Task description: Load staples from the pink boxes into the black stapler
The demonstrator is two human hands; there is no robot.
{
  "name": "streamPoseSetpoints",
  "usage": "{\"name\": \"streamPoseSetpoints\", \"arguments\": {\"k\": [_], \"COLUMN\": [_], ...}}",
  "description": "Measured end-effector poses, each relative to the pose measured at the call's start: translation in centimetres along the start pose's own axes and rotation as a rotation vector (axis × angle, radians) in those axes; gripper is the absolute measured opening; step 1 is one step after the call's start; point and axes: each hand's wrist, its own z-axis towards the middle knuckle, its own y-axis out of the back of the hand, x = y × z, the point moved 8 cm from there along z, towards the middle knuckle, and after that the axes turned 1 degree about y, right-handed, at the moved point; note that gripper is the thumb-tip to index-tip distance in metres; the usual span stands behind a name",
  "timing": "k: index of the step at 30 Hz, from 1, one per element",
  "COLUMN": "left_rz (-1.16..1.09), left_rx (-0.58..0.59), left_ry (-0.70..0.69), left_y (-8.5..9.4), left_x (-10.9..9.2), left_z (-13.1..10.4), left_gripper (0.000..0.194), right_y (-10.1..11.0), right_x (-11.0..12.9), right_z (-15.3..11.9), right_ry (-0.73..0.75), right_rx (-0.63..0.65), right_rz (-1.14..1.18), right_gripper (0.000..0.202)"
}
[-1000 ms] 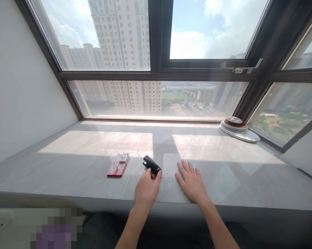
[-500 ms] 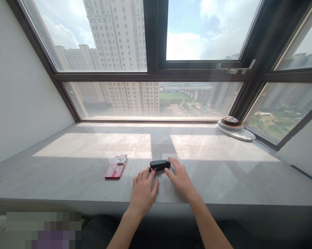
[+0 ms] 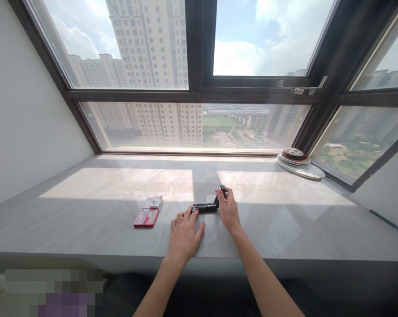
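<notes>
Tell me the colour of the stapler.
The stapler is mostly black, as the head view shows.

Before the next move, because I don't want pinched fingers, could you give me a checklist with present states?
1. Stapler lying on the ledge: ok, its lower part rests flat.
2. Upper part raised and held: ok, the right hand grips it.
3. Fingers clear of the stapler: not ok, the left hand has fingertips at its far end from the hinge.
4. Staples inside: cannot tell, too small to see.
5. Red-and-white boxes apart from both hands: ok.
</notes>
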Motion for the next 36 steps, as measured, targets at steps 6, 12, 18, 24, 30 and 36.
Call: {"name": "streamPoseSetpoints", "arguments": {"k": [6,12,18,24,30,36], "left_rz": [-0.061,0.191,0.031,-0.454,-0.59,-0.633], "left_rx": [-0.045,-0.223,-0.005,0.158,0.19,0.182], "left_ry": [0.015,0.407,0.233,-0.041,-0.042,-0.005], "left_y": [1.2,5.6,5.1,2.5,0.1,-0.2], "left_x": [0.8,9.4,10.3,1.9,0.0,1.3], "left_z": [-0.1,-3.1,-4.5,-1.8,0.2,-0.1], "left_gripper": [0.038,0.042,0.029,0.033,0.041,0.05], "right_y": [3.8,7.0,6.0,0.2,0.7,5.6], "right_x": [-5.6,-6.2,-4.8,-2.1,-4.7,-5.3], "right_z": [-1.6,-5.6,-7.0,-6.9,-4.8,-3.5], "right_ry": [-0.294,-0.303,-0.233,-0.183,-0.254,-0.19], "right_rx": [0.016,0.051,0.224,0.599,0.625,0.497], "right_rz": [0.233,0.377,-0.036,-0.175,-0.195,-0.414], "right_gripper": [0.059,0.058,0.044,0.04,0.04,0.036]}}
